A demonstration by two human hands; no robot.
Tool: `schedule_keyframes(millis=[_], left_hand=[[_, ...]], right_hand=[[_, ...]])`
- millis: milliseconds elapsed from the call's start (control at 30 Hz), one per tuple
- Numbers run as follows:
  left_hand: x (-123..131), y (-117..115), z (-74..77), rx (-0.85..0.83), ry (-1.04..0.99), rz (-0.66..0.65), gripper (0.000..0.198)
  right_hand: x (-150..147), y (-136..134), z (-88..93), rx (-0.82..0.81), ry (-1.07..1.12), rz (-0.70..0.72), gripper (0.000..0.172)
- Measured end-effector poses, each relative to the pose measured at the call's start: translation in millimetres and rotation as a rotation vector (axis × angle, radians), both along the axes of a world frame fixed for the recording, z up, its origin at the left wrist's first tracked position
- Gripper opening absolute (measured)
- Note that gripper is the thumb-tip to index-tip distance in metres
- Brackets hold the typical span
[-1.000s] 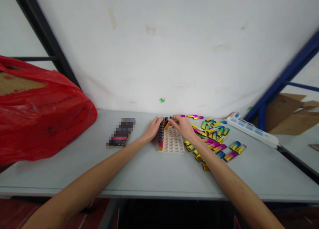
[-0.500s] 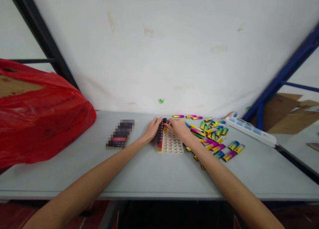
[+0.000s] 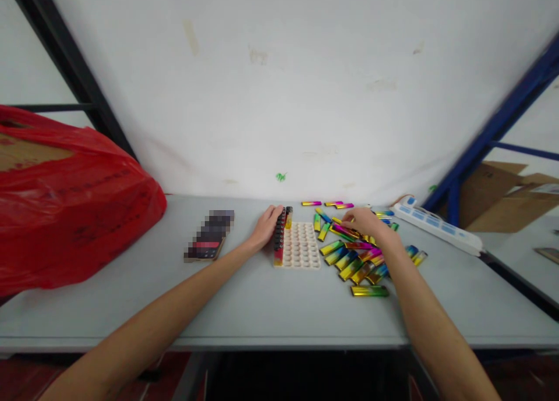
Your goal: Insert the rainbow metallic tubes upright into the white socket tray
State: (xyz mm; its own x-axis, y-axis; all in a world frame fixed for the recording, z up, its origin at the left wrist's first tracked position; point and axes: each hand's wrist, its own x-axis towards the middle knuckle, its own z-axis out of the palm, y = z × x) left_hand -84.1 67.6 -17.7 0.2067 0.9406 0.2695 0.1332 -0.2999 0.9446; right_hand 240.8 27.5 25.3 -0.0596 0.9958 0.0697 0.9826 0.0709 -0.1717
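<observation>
A white tray (image 3: pixel 301 247) with rows of round-edged slots lies mid-table. Lighters with black tops (image 3: pixel 279 232) stand upright in its left column, and one gold-yellow lighter (image 3: pixel 289 219) stands at the far end of the adjoining column. My left hand (image 3: pixel 265 226) curls against the far left side of that filled column, its thumb hidden. Over the pile of shiny multicoloured lighters (image 3: pixel 349 264) right of the tray, my right hand (image 3: pixel 364 222) has its fingers bent down and pinched at a lighter; the palm hides part of the grip.
A phone (image 3: pixel 209 236), partly pixelated, lies to the left. The red plastic bag (image 3: pixel 87 209) fills the far left of the table. A white power strip (image 3: pixel 437 223) runs along the right, near a blue frame (image 3: pixel 498 127). The white wall (image 3: pixel 279 98) closes the back.
My right hand has moved from the tray's far end rightward to the pile. The gold-yellow lighter it was handling now stands released in the tray. My left hand stays at the column.
</observation>
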Motion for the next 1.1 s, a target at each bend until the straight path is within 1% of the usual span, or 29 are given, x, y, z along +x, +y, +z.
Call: schedule_keyframes(millis=[100,200,300,367,467,567,667,733,800,900,1000,1033,1100], left_hand=[[0.1,0.0,0.2,0.002,-0.005,-0.004,0.043],[0.5,-0.8,1.0,0.008,-0.008,-0.003,0.043],[0.5,-2.2,2.3,0.010,-0.004,-0.007,0.044],[0.4,-2.6,3.0,0.013,-0.006,-0.007,0.043],[0.1,-2.2,3.3,0.019,-0.004,-0.001,0.041],[0.0,-1.5,2.7,0.022,0.001,-0.002,0.041],[0.3,-1.4,1.7,0.024,-0.007,-0.007,0.041],[0.7,-1.4,1.0,0.020,-0.015,-0.009,0.041],[0.9,-1.1,0.3,0.013,-0.019,-0.009,0.041],[0.8,-0.2,-0.2,0.019,-0.016,-0.012,0.042],[0.3,0.3,0.3,0.025,0.001,-0.008,0.044],[0.3,0.2,0.7,0.027,0.009,-0.003,0.045],[0.3,-0.5,1.8,0.030,0.021,0.007,0.046]], right_hand=[[-0.4,2.7,-4.9,-0.020,-0.022,-0.014,0.013],[-1.9,3.5,-5.8,-0.023,-0.031,-0.013,0.011],[-1.2,1.2,-5.8,0.057,0.053,-0.025,0.011],[-1.1,-1.9,-4.7,0.158,0.235,-0.029,0.014],[-7.1,-7.6,0.5,0.252,0.651,0.014,0.029],[-25.2,-13.0,8.4,0.265,0.975,0.039,0.043],[-51.3,-16.0,12.2,0.256,1.282,0.036,0.044],[-68.0,-16.8,10.6,0.227,1.442,0.061,0.043],[-81.4,-17.2,6.9,0.171,1.504,0.091,0.040],[-96.2,-19.6,2.4,0.063,1.499,0.156,0.042],[-109.1,-24.6,2.6,-0.017,1.494,0.253,0.044],[-113.5,-26.3,3.5,-0.037,1.498,0.270,0.044],[-121.9,-28.6,5.0,-0.073,1.496,0.252,0.046]])
